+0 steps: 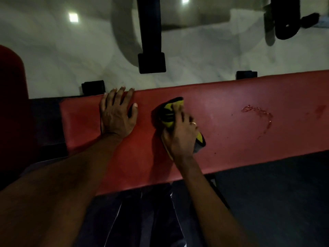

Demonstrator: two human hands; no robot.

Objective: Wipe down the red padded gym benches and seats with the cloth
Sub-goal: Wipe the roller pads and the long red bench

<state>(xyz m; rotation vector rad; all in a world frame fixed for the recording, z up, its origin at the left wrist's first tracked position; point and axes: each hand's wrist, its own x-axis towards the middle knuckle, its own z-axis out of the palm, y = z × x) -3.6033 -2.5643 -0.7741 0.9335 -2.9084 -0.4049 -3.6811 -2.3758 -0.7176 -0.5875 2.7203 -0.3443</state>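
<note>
A red padded bench (222, 125) is seen from above, running across the view from left to right. A yellow-and-black cloth (170, 113) is pressed onto the pad near its middle. The cloth is gripped by the right hand (181, 132), whose fingers are curled over the bunched fabric; one end of the cloth sticks out beyond the fingertips toward the far edge, and another end shows behind the hand on its right side. A ring (193, 123) is worn on one finger of that hand.

The left hand (117, 113) is laid flat on the pad just left of the cloth, apart from it, with straight, spread fingers reaching the far edge of the bench and the thumb pointed toward the cloth. Nothing is held in it.

A streak of wet droplets (260, 114) lies on the pad well to the right of the cloth. A second red pad (10, 104) is seen at the left edge. Beyond the bench, a pale glossy floor (204, 56) and a black frame bar (150, 36) are seen. Dark trousers (151, 220) show below the near edge.
</note>
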